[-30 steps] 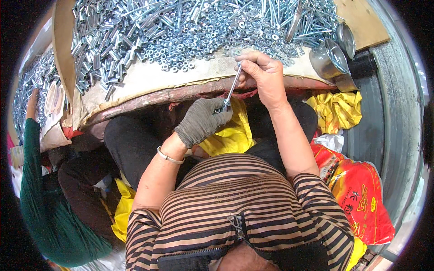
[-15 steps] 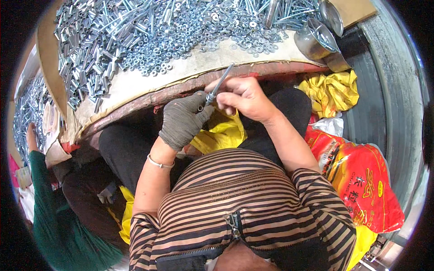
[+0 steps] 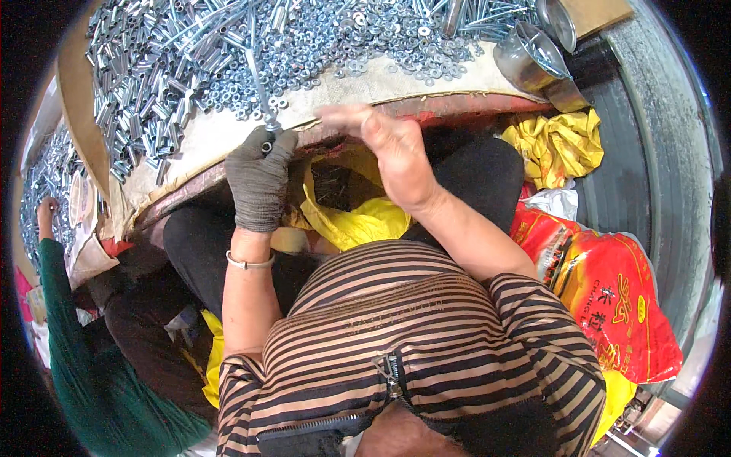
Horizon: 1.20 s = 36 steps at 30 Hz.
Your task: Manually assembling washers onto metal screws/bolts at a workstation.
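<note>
My left hand (image 3: 255, 183), in a grey knit glove, is closed around a long thin bolt (image 3: 257, 80) whose shaft points away over the heap. Small metal fittings sit on the bolt just above my fingers, and a round dark-centred ring end (image 3: 266, 147) shows at the glove. Bare and slightly blurred, my right hand (image 3: 394, 156) is apart from the bolt, fingers stretched toward the left, with nothing visible in it. Beyond my hands lie loose nuts (image 3: 228, 97), flat washers (image 3: 415, 55) and short metal tubes (image 3: 135, 114) on a pale cloth-covered table (image 3: 343, 93).
A metal cup (image 3: 525, 65) stands at the table's right end. A yellow bag (image 3: 373, 222) gapes between my legs. Crumpled yellow plastic (image 3: 556, 148) and a red bag (image 3: 617, 312) lie at right. A cardboard strip (image 3: 82, 122) separates a co-worker's hand (image 3: 47, 209) at left.
My left hand has moved left and away from me with the bolt, which now tilts the other way. My right hand has come off the bolt and straightened its fingers.
</note>
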Tool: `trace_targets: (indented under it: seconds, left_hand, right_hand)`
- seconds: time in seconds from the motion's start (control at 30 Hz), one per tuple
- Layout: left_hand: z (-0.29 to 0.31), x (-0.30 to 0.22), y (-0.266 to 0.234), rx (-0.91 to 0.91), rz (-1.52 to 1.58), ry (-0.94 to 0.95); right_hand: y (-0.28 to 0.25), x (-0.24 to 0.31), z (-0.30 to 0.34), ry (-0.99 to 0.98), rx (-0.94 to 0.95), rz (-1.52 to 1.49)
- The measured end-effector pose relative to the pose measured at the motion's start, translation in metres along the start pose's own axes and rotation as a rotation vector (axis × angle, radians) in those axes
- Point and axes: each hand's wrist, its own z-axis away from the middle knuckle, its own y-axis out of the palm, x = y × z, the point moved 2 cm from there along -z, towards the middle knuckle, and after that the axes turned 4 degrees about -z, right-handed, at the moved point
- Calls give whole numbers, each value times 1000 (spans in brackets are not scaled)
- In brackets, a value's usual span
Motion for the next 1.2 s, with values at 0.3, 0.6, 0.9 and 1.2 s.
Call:
trace_targets:
  seconds: [0.3, 0.6, 0.9, 1.2]
  left_hand:
    - [21, -10, 33, 78, -105, 188]
    - [30, -4, 50, 23, -305, 455]
    - [33, -34, 44, -54, -602, 716]
    - [29, -13, 48, 770, -148, 352]
  right_hand:
    - [-31, -6, -1, 240, -319, -41]
    - [-24, -2, -6, 78, -114, 714]
    - [-25, 15, -1, 145, 76, 598]
    - [-44, 13, 7, 349, 525, 397]
